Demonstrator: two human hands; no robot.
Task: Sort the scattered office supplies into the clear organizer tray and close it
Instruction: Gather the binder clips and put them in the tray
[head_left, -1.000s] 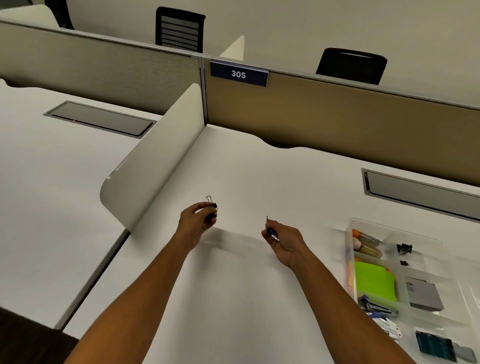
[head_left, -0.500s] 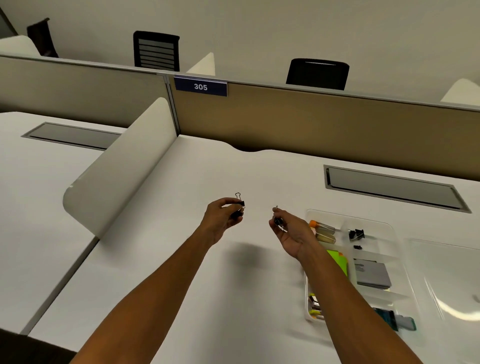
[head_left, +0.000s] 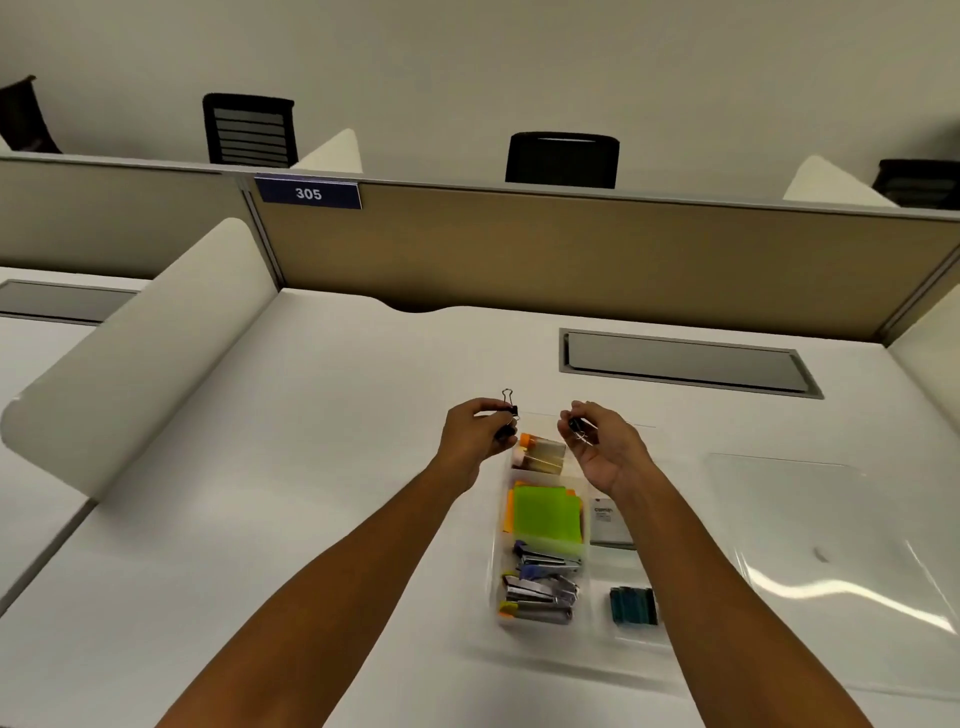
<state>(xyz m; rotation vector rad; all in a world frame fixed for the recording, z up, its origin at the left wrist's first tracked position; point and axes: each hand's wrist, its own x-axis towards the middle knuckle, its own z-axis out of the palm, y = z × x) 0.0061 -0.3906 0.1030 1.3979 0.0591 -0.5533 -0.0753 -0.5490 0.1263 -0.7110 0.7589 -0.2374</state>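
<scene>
My left hand (head_left: 475, 434) pinches a small black binder clip (head_left: 510, 413) with its wire handles up, just above the far left corner of the clear organizer tray (head_left: 496, 561). Over the tray's far end, my right hand (head_left: 602, 447) grips a second black binder clip (head_left: 577, 428). The tray lies open on the white desk and holds glue sticks (head_left: 540, 452), green sticky notes (head_left: 545, 512), staplers (head_left: 543, 587), a grey box (head_left: 608, 522) and dark teal staple strips (head_left: 631, 605). My right forearm hides part of the tray's right side.
The clear lid (head_left: 831, 561) lies flat on the desk to the right of the tray. A grey cable hatch (head_left: 685, 361) is set into the desk beyond. A white curved divider (head_left: 140, 338) stands at the left and a tan partition (head_left: 571, 254) at the back.
Both hands, each keeping its clip, have moved right and now hover over the tray's far end. The head has turned right, so the tray sits in the middle of the view.
</scene>
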